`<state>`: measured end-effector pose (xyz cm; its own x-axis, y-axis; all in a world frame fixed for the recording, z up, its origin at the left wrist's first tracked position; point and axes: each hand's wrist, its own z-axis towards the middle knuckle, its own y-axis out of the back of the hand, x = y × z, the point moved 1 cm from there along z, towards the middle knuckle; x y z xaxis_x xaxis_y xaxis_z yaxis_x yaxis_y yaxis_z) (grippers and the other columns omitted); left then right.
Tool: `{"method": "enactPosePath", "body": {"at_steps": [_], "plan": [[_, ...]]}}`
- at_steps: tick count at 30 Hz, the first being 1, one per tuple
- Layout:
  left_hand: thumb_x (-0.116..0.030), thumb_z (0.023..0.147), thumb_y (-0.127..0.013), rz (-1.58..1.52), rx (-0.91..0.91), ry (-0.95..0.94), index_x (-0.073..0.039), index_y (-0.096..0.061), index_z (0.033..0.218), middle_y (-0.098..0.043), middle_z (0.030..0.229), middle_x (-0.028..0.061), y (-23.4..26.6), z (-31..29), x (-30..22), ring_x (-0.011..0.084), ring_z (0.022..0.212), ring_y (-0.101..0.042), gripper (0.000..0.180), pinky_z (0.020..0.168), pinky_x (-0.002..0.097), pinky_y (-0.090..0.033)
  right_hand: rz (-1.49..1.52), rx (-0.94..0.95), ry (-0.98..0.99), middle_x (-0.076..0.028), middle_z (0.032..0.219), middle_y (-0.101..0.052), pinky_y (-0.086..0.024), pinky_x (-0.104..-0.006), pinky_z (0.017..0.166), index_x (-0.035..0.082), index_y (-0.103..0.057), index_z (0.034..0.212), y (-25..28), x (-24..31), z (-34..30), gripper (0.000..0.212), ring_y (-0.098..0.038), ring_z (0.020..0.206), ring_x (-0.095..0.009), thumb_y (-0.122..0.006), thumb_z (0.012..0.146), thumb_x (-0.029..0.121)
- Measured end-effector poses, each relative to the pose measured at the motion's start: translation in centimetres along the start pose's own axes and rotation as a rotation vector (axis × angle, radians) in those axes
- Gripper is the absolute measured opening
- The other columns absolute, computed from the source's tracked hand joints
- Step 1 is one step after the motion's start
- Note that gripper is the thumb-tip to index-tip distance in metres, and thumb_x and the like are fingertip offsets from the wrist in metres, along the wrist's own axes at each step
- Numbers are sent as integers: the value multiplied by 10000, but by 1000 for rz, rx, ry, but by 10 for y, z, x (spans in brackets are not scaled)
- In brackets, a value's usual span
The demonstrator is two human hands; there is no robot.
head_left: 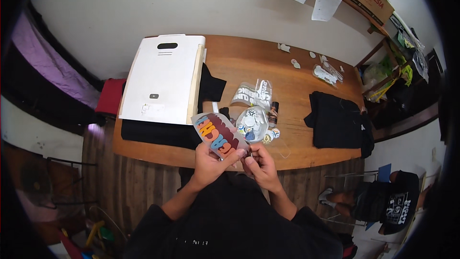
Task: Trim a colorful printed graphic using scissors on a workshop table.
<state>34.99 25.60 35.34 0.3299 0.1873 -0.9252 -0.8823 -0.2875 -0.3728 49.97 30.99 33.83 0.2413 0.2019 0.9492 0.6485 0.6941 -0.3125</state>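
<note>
My left hand is closed on the lower edge of a translucent film sheet with colourful printed lettering, raised over the table's near edge. Beside it, my right hand is closed at the sheet's right corner, around something small and dark that I cannot make out. Just beyond the hands stands a white bowl with cut stickers and scraps in it. Several round stickers lie against its right side. Behind the bowl is a curled clear film with white lettering, and a dark cylinder stands near it.
A large white machine sits on the wooden table at left, with black cloth under it. Folded black garments lie at right. Paper scraps are scattered far right. Another person is at the lower right.
</note>
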Motion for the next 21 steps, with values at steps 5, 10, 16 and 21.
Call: {"method": "enactPosePath", "body": {"at_steps": [5, 10, 16, 21], "plan": [[71, 763, -673, 38, -49, -31, 62, -452, 1192, -614, 871, 102, 3, 4, 0, 105, 683, -595, 483, 541, 218, -488, -10, 32, -26, 18, 798, -496, -319, -161, 549, 13, -475, 1054, 0, -1, 9, 139, -392, 650, -6, -490, 929, 70], [74, 752, -679, 115, -90, -141, 69, -435, 1205, -618, 880, 111, 9, 9, -10, 140, 766, -634, 514, 630, 244, -529, -35, 57, -7, -4, 844, -514, -382, -180, 644, 3, -471, 1066, -8, -4, 14, 153, -461, 742, -31, -487, 930, 71], [73, 763, -660, 76, -5, -28, 73, -436, 1192, -626, 879, 129, 30, 10, -23, 158, 769, -645, 485, 679, 255, -533, -47, 4, 30, -47, 929, -569, -427, -222, 765, -14, -464, 1077, -28, -7, 19, 169, -537, 894, -80, -479, 934, 76], [72, 758, -671, 49, 67, -19, 86, -437, 1196, -593, 1026, 144, 43, 15, -31, 166, 903, -621, 497, 791, 269, -523, -157, -74, 116, 0, 804, -512, -317, -164, 510, 5, -453, 1065, -46, -6, 28, 177, -398, 593, -12, -477, 948, 135]]}}
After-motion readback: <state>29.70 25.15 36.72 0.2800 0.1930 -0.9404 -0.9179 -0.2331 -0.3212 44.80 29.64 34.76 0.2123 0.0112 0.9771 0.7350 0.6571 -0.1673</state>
